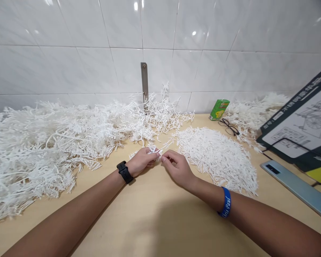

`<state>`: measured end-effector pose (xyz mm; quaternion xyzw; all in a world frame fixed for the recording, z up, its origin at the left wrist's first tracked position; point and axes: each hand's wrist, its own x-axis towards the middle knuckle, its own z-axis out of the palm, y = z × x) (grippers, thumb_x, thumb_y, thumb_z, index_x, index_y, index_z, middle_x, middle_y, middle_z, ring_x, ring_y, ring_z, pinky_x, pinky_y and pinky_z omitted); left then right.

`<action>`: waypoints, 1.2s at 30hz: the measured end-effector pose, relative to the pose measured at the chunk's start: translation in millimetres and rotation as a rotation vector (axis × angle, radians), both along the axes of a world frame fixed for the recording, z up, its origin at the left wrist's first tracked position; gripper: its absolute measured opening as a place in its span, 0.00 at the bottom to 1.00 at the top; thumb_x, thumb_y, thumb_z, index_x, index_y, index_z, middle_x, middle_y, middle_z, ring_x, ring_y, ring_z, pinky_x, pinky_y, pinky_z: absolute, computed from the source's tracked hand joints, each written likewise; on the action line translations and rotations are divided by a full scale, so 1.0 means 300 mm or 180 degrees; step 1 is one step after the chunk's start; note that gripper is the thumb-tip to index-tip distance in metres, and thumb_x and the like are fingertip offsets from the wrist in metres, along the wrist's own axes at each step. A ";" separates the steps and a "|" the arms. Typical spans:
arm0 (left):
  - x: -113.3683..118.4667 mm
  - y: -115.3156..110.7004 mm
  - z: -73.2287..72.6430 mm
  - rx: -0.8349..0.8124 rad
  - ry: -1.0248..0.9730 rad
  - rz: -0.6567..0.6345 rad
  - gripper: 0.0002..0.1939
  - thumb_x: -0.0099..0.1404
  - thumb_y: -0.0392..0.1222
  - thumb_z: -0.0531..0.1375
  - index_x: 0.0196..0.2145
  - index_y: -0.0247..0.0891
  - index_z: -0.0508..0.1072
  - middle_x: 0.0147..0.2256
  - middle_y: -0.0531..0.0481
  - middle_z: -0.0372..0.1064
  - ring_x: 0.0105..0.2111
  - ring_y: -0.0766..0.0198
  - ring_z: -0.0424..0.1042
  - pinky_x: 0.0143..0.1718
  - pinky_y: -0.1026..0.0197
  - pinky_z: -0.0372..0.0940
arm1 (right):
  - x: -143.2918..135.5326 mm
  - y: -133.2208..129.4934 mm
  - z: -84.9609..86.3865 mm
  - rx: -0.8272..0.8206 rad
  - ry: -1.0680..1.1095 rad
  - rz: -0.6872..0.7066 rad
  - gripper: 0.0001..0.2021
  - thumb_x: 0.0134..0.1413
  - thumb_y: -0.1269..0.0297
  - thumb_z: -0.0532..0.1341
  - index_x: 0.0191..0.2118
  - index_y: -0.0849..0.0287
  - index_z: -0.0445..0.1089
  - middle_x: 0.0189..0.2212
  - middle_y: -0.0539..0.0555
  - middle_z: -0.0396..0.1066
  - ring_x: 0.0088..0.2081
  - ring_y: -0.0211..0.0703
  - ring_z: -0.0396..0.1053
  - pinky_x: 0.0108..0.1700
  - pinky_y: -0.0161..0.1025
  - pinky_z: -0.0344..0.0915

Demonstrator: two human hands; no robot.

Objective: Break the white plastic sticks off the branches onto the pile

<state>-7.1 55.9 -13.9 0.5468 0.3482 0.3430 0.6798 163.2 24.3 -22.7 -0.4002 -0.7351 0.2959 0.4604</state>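
Note:
My left hand [142, 161], with a black watch on its wrist, has its fingers closed around a white branched plastic piece [154, 151]. Thin stems of that piece stick out past the fingertips toward the back right. Thumb and forefinger of my right hand [178, 167] are pinched at the near end of the same piece, close to the left fingertips; the exact contact is too small to make out. Just beyond the right hand lies a flat pile of short loose white pieces [214, 157]. A large tangled heap of white branched pieces [50, 142] spreads to the left of my left hand.
An upright metal strip [144, 82] rises from the heap against the tiled wall [91, 67]. A green box [219, 109], black glasses [229, 127] and another white heap [253, 110] are at the back right. Nearer lie a phone [296, 187] and a printed carton [302, 121].

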 end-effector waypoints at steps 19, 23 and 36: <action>-0.001 -0.001 -0.001 0.0011 0.0154 0.0019 0.18 0.55 0.47 0.63 0.22 0.37 0.57 0.18 0.62 0.44 0.18 0.75 0.42 0.21 0.65 0.38 | 0.000 0.016 -0.005 0.0059 0.0028 -0.0299 0.04 0.55 0.66 0.58 0.31 0.57 0.69 0.32 0.52 0.68 0.32 0.39 0.65 0.32 0.36 0.61; -0.001 0.001 -0.008 0.0130 0.0237 0.0078 0.19 0.56 0.48 0.62 0.22 0.38 0.56 0.18 0.62 0.43 0.18 0.75 0.41 0.21 0.65 0.37 | -0.003 0.013 -0.003 0.0050 0.0082 -0.0312 0.04 0.55 0.65 0.58 0.31 0.57 0.68 0.31 0.51 0.67 0.31 0.38 0.64 0.31 0.35 0.61; 0.002 -0.007 0.002 0.0212 0.0312 0.0076 0.18 0.56 0.46 0.61 0.21 0.38 0.54 0.18 0.61 0.42 0.19 0.74 0.40 0.21 0.64 0.37 | -0.003 0.019 -0.011 0.0040 0.0221 -0.0259 0.04 0.54 0.67 0.58 0.34 0.57 0.70 0.32 0.51 0.69 0.32 0.37 0.64 0.33 0.35 0.60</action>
